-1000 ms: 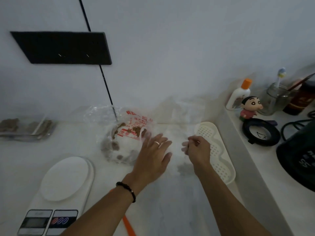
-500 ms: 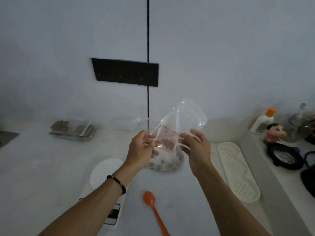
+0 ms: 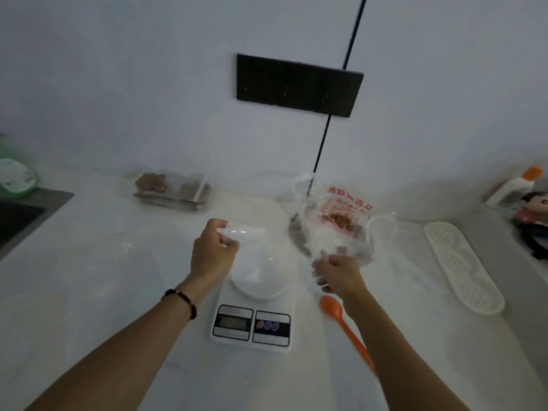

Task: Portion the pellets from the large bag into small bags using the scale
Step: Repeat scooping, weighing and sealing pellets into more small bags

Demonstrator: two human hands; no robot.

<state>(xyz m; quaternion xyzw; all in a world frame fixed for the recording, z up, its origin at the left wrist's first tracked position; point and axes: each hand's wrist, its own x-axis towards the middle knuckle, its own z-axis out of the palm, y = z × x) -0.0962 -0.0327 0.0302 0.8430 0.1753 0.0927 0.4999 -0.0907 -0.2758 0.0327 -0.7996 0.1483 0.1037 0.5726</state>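
White counter and wall fill the head view. Your left hand pinches an empty small bag above the scale, likely ready for weighing. Your right hand is curled; what it grips is unclear. The large bag of pellets sits just beyond it, the orange spoon near.
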